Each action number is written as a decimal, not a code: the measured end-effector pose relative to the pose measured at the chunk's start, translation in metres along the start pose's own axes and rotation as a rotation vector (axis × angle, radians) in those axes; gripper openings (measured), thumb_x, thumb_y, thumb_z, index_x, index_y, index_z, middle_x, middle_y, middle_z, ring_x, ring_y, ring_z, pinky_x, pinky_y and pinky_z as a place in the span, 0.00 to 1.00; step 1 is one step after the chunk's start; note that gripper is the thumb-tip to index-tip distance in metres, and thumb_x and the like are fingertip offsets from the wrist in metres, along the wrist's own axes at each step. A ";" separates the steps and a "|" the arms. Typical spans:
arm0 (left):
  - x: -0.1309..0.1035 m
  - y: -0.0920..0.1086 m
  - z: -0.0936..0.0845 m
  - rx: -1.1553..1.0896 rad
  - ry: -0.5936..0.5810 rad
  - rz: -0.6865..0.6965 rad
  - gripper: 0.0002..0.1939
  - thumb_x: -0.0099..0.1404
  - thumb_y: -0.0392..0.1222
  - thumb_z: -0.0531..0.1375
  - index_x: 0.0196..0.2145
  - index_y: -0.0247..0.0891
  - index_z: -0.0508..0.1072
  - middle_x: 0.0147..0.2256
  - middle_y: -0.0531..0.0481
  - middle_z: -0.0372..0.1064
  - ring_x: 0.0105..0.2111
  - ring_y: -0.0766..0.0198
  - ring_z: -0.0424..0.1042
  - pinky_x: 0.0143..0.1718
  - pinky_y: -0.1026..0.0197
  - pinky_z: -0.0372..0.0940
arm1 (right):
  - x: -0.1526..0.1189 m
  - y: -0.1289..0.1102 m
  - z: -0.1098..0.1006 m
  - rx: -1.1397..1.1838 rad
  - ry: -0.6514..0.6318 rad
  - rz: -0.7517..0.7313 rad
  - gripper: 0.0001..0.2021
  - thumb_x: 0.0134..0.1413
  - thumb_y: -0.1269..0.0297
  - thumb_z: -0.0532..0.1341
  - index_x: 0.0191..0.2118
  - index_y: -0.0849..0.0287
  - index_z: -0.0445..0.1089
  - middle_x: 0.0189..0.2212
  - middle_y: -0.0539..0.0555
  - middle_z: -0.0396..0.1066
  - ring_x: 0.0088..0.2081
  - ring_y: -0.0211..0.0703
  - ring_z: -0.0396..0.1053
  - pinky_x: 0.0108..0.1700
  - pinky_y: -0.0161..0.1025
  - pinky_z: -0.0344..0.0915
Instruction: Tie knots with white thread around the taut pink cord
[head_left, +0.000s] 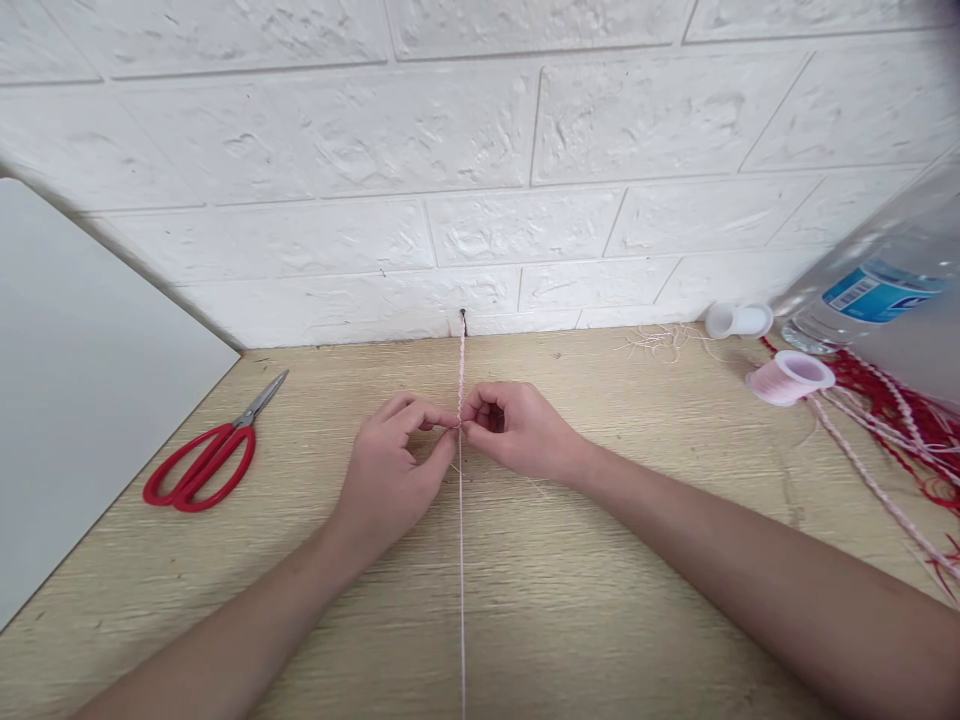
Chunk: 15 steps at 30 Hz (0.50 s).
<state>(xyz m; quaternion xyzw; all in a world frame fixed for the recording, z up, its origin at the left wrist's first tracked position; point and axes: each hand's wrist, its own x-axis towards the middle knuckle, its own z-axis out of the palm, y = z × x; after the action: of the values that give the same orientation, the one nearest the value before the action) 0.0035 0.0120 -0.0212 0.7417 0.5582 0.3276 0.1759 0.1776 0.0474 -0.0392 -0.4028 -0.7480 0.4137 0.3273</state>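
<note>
A pale pink knotted cord (pixel 461 370) runs from a small dark hole at the foot of the wall down to my fingers. Below them its thin straight strand (pixel 462 580) stretches toward the bottom edge of the view. From the left, my left hand (pixel 397 460) pinches at the lower end of the knotted part, thumb and forefinger closed. My right hand (pixel 517 425) is curled, its fingertips meeting the cord at the same spot from the other side. Fine loose thread ends show just beneath the hands. Exactly which strand each hand grips is too small to tell.
Red-handled scissors (pixel 202 465) lie at the left beside a white panel (pixel 97 400). At the right are a pink thread spool (pixel 787 378), a white spool (pixel 739 320), a water bottle (pixel 862 300) and red and pink braided cords (pixel 885 400). A white brick-patterned wall (pixel 480 130) closes the back.
</note>
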 end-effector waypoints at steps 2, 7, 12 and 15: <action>0.000 0.000 0.000 -0.014 0.006 -0.013 0.05 0.60 0.42 0.59 0.33 0.42 0.74 0.34 0.52 0.69 0.36 0.64 0.68 0.34 0.62 0.65 | 0.000 0.000 0.000 0.001 -0.005 0.001 0.03 0.50 0.68 0.57 0.31 0.60 0.68 0.23 0.48 0.66 0.25 0.33 0.61 0.25 0.32 0.55; 0.001 -0.002 0.000 -0.048 0.017 -0.056 0.05 0.60 0.43 0.59 0.33 0.42 0.74 0.33 0.52 0.69 0.36 0.63 0.69 0.33 0.62 0.64 | 0.002 0.000 0.001 0.000 0.000 0.001 0.04 0.49 0.68 0.58 0.31 0.60 0.68 0.24 0.48 0.66 0.25 0.33 0.61 0.25 0.31 0.55; 0.002 -0.004 0.000 -0.094 -0.016 -0.085 0.05 0.60 0.43 0.59 0.33 0.41 0.73 0.34 0.53 0.70 0.36 0.64 0.69 0.35 0.61 0.64 | 0.002 0.000 0.001 -0.002 0.005 -0.001 0.04 0.50 0.67 0.58 0.31 0.60 0.68 0.23 0.48 0.66 0.25 0.33 0.60 0.25 0.31 0.54; 0.002 -0.004 -0.001 -0.078 -0.031 -0.086 0.05 0.60 0.43 0.59 0.33 0.41 0.72 0.34 0.52 0.70 0.36 0.63 0.69 0.33 0.61 0.64 | 0.001 -0.001 0.001 -0.006 0.004 0.002 0.04 0.50 0.68 0.57 0.31 0.60 0.68 0.23 0.48 0.66 0.25 0.33 0.61 0.25 0.31 0.55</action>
<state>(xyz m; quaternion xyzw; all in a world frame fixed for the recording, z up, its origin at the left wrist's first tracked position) 0.0006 0.0151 -0.0227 0.7146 0.5736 0.3297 0.2275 0.1763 0.0477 -0.0384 -0.4054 -0.7481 0.4112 0.3270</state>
